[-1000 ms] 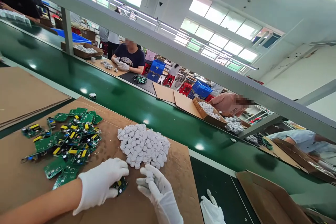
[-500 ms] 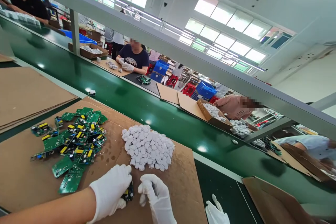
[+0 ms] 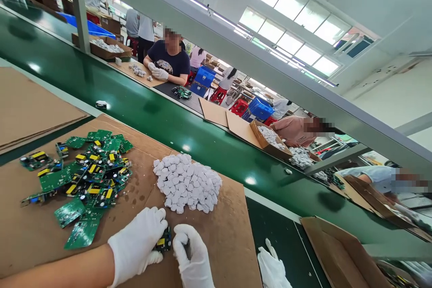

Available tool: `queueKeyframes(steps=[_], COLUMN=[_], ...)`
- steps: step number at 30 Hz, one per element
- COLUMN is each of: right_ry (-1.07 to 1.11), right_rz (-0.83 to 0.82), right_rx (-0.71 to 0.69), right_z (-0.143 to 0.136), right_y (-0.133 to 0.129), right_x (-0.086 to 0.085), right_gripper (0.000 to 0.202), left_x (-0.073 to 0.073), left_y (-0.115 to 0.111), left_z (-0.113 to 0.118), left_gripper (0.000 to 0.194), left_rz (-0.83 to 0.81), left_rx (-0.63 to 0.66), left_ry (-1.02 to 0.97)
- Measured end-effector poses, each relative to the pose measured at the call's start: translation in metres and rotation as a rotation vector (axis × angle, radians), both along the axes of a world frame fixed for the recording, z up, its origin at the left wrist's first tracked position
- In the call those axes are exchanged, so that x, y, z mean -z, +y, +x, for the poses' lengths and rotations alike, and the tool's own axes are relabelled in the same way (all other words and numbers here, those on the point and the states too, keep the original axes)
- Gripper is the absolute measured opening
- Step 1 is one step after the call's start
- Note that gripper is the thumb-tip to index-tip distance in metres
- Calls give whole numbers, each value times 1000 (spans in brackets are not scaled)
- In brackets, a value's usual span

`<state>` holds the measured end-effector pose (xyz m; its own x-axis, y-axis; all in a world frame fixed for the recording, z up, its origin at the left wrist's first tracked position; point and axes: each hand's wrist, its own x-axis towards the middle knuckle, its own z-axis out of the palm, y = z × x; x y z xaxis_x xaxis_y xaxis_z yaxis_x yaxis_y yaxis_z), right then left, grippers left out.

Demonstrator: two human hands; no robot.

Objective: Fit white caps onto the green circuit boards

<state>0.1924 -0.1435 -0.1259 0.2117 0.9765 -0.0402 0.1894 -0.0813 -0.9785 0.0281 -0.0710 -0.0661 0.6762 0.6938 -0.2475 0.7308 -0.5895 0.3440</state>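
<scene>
My left hand [image 3: 138,245], in a white glove, is closed around a small circuit board [image 3: 164,240] with a yellow part and black parts showing past the fingers. Just to its right, my right hand [image 3: 194,254], also gloved, has thumb and fingers curled together; whatever lies between them is too small to make out. Left of both hands spreads a heap of green circuit boards [image 3: 92,166] with yellow blocks. A pile of small white rounded pieces [image 3: 187,182] sits beyond my hands. Brown cardboard [image 3: 135,180] lies under all of this.
A green conveyor belt [image 3: 135,119] runs diagonally past the cardboard. A loose white glove [image 3: 272,267] lies at right, near an open cardboard box [image 3: 332,247]. Across the belt, a co-worker in a dark shirt [image 3: 172,60] handles white pieces. A grey beam [image 3: 216,36] crosses overhead.
The view has shifted slightly, so the work surface sits further left. My right hand's thumb and fingers have drawn closer together, near the board. My left hand keeps hold of the board.
</scene>
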Motion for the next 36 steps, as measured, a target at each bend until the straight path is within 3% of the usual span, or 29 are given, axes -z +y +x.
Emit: queueKeyframes(steps=[3,9,18,27,36], right_ry=[23,137,134,194,-25], right_rz=[77,-21,-7,-1,20], right_rx=[-9,-15,21,12,77], right_z=[1,2,8,5,-12], right_y=[1,15,15,27,11], right_x=[7,13,-1,21,5], right_gripper=[40,35,26,48,31], left_x=[-2,2,4,-1,2], left_y=[1,8,9,11,7], left_z=[1,0,-1,-1,-3], left_gripper=[44,47,56,56,46], left_rz=[26,51,118,130,27], left_rx=[17,46,79,80,44], left_ry=[-12,-20,-33,-28,-82])
